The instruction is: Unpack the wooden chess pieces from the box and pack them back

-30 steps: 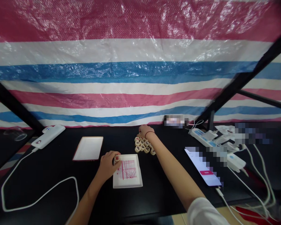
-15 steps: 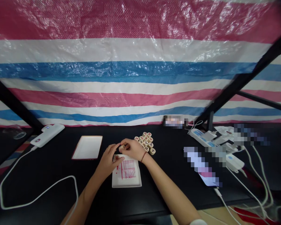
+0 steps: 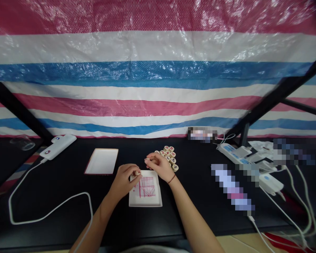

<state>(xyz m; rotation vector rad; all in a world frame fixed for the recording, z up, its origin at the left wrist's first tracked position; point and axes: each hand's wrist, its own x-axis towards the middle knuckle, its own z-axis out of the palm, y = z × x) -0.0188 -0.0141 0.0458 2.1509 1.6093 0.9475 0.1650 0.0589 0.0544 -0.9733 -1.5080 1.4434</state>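
Observation:
My left hand point(image 3: 123, 180) curls round cream Chinese chess pieces point(image 3: 138, 172) at the far left corner of a shallow white box point(image 3: 145, 203). Its thumb and fingertips are around them, partly hiding them. Pink grid lines and red marks cover the paper inside the box. To the right, my right hand point(image 3: 160, 166) hovers past the box's far edge, fingers loosely bent and nothing visible in them. Beside and partly behind it, a cluster of round Chinese chess pieces point(image 3: 175, 167) with red or dark characters lies on the black table.
A white box lid point(image 3: 102, 161) lies left of the box. Farther left are a white power bank point(image 3: 58, 147) and its cable point(image 3: 50, 218). On the right are a power strip point(image 3: 233, 154), a blurred-out phone point(image 3: 231, 189) and several cables. Striped sheeting point(image 3: 147, 105) hangs behind.
My right hand has moved away from my left, toward the cluster. The piece it held now sits by my left hand's fingers, which have closed in at the box corner. The view shifted slightly.

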